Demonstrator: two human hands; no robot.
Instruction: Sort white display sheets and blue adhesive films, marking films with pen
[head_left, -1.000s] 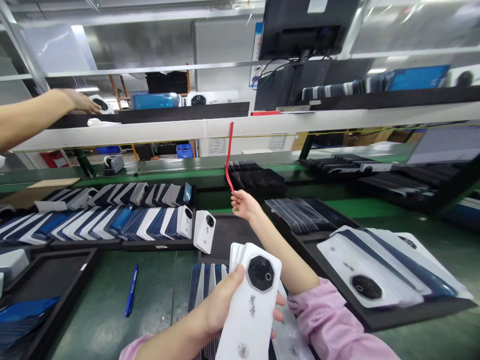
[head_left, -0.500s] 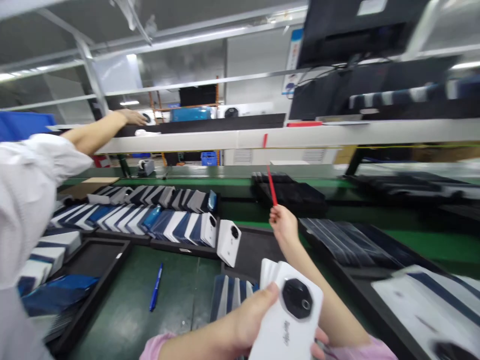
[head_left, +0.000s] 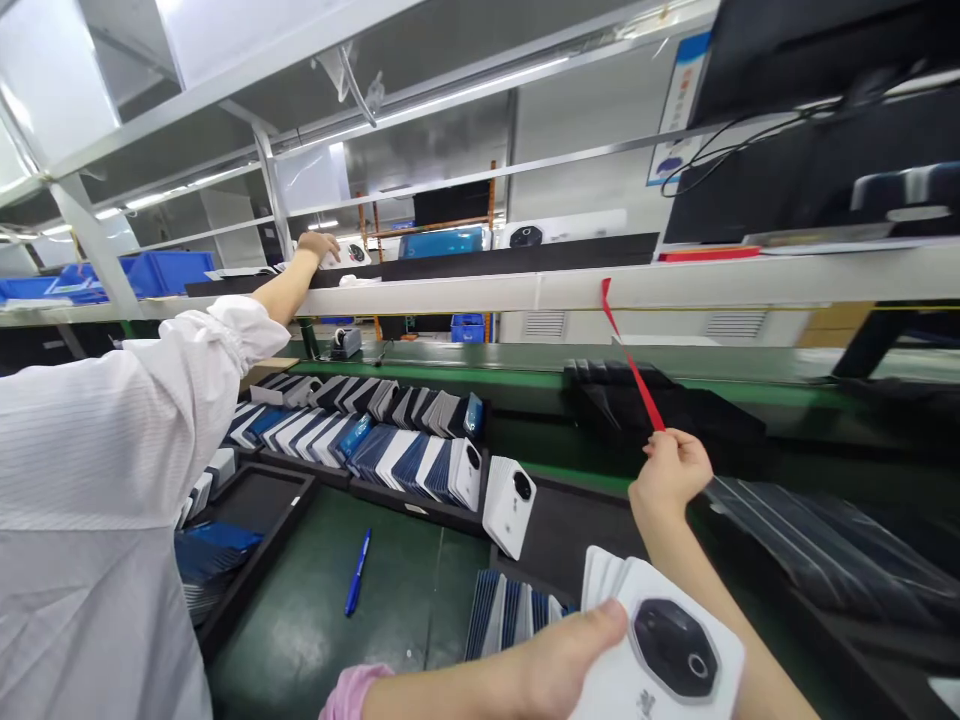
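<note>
My left hand [head_left: 577,655] grips a fanned stack of white phone back covers [head_left: 660,650] at the bottom of the view; the top cover has a black octagonal camera ring. My right hand [head_left: 670,472] reaches forward and pinches the lower end of a red tape strip [head_left: 631,362]. The strip's upper end is stuck to the white shelf rail [head_left: 570,290]. A lone white back cover [head_left: 510,504] leans against the black tray in front of me.
A co-worker in a white coat [head_left: 105,500] stands at the left, one hand [head_left: 316,244] on the upper shelf. Black trays hold rows of blue-and-white covers [head_left: 360,440]. A blue pen [head_left: 357,572] lies on the green mat. Dark trays fill the right side.
The view has swung left and up, bringing the co-worker's white coat into frame. My right hand still holds the red strip, now pulled taut at a slant. The covers sit lower in view.
</note>
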